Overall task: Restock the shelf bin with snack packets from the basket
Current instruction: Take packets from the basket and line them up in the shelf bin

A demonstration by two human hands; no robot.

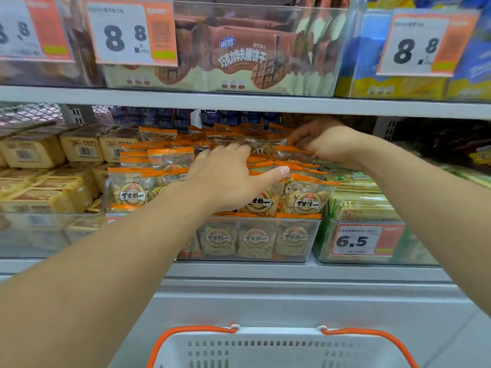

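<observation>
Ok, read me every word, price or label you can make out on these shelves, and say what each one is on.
"8.8": price tag, top shelf, middle bin.
"8.8": price tag, top right.
".8": cut-off tag, top left.
"6.5": price tag, lower right bin.
"巧克力华夫脆饼干": brown wafer pack.
"百里挑一": orange-edged snack packets.
Small print and barcodes on the tags: too blurred to read.

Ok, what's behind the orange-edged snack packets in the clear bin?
Behind the orange-edged snack packets stands a row of dark blue packets. The upper shelf hides their tops, and the right hand covers the back right corner.
</observation>
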